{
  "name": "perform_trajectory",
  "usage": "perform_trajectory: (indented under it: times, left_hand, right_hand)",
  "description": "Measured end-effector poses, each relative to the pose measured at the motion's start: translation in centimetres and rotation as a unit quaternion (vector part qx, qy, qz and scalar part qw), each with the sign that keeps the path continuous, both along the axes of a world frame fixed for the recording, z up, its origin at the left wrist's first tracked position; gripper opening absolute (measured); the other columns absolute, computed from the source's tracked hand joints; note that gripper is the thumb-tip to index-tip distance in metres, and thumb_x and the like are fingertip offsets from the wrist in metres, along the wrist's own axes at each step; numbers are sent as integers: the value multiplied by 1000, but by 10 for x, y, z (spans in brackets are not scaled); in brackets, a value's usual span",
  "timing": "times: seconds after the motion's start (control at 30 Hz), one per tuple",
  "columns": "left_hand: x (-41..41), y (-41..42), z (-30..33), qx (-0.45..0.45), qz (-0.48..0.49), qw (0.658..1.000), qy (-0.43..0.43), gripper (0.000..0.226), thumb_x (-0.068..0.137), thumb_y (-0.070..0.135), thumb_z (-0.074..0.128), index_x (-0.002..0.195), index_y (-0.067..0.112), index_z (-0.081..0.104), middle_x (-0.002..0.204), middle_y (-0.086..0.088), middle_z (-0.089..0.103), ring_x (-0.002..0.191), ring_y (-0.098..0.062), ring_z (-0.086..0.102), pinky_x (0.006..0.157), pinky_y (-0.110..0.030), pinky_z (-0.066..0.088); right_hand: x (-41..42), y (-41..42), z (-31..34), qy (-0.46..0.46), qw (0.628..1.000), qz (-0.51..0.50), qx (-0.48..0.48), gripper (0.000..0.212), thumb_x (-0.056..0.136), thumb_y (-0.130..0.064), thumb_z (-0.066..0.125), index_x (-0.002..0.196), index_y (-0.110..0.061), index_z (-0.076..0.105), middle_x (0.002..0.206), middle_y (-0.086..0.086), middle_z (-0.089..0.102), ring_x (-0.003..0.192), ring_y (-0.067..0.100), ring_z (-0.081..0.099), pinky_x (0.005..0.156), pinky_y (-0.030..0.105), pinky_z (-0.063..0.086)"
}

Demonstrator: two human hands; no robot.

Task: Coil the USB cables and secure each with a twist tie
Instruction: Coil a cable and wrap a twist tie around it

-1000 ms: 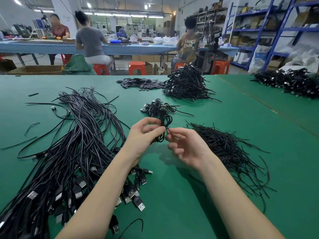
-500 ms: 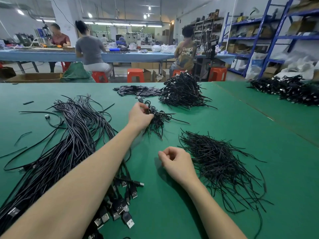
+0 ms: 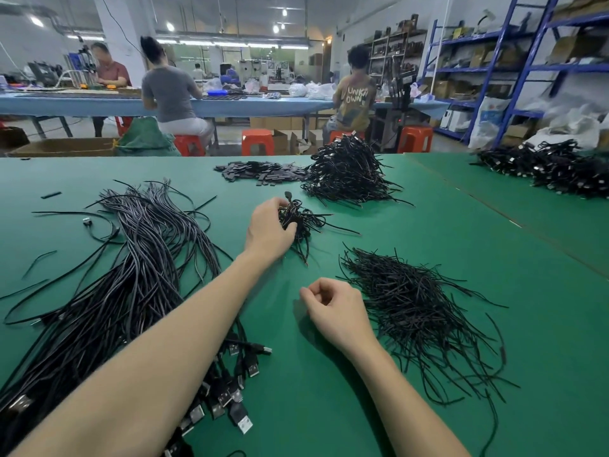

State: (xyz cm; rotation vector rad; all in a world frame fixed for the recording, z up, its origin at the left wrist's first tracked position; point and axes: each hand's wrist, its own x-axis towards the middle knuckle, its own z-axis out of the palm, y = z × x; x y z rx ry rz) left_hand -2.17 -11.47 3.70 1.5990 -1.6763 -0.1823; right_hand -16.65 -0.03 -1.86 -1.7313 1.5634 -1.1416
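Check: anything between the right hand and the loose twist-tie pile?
Nothing visible. The right hand rests with fingers curled on bare green table mat, just left of the pile of thin black twist ties; only open mat lies between them.

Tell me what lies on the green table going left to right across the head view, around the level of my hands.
Uncoiled USB cables → left hand on a small pile of coiled cables → right hand → pile of twist ties.
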Motion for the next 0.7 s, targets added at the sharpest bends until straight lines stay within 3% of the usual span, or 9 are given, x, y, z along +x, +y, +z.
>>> perform_trajectory:
  times: [0.1,0.23,0.33,0.43,0.5,0.57,0.6,0.7]
  left_hand:
    - [2,45,-3,-20,-35,999,17,25,88,20,70,111,14,64,113,-2,67,108,-17,58,92,-20,36]
    - [12,92,-10,37,-61,995,69,4,90,23,67,92,22,70,94,12,71,90,-3,64,84,-14,41]
    - [20,105,-13,86,-72,988,110,12,92,24,64,85,24,73,83,13,73,80,4,65,71,-9,43]
    - [25,107,-13,138,-103,975,142,17,92,26,60,82,23,74,83,6,75,84,-8,70,83,-25,54]
    - [30,107,-12,163,-121,965,168,18,91,30,60,83,23,74,86,4,76,87,-12,73,92,-42,56]
    - [34,108,-11,172,-131,959,185,23,84,39,58,82,24,75,89,5,76,88,-12,73,94,-49,54]
    - [36,108,-11,173,-131,957,192,25,80,41,56,82,24,75,89,5,76,88,-12,73,95,-49,54]
    - [37,109,-10,165,-137,957,197,25,80,43,55,80,28,75,86,7,76,89,-14,73,95,-48,54]
  right_hand:
    - [0,1,0,6,1000,3,-4,29,88,-31,67,66,-12,62,56,-7,57,52,4,46,55,15,38]
    - [3,7,4,28,997,11,-68,28,89,-27,70,65,-16,58,57,-7,56,55,5,48,57,15,38]
    - [8,13,9,67,986,20,-148,20,92,-28,67,76,-19,62,64,-7,60,62,12,55,64,27,45]
    - [12,13,19,16,992,12,-123,7,93,-20,65,86,-21,63,67,-3,65,61,8,57,63,17,43]
    - [14,13,29,-64,998,10,-19,9,92,-15,64,89,-23,65,68,-3,70,59,4,56,61,14,43]
    - [15,14,41,-162,982,42,92,9,92,-14,63,90,-21,67,73,-3,74,65,8,59,65,20,47]
    - [14,15,45,-163,978,69,112,8,93,-16,64,89,-21,69,75,-2,75,68,9,60,66,21,47]
    - [9,17,56,-8,976,196,94,5,89,-24,71,86,-22,74,79,0,74,70,7,59,68,21,46]
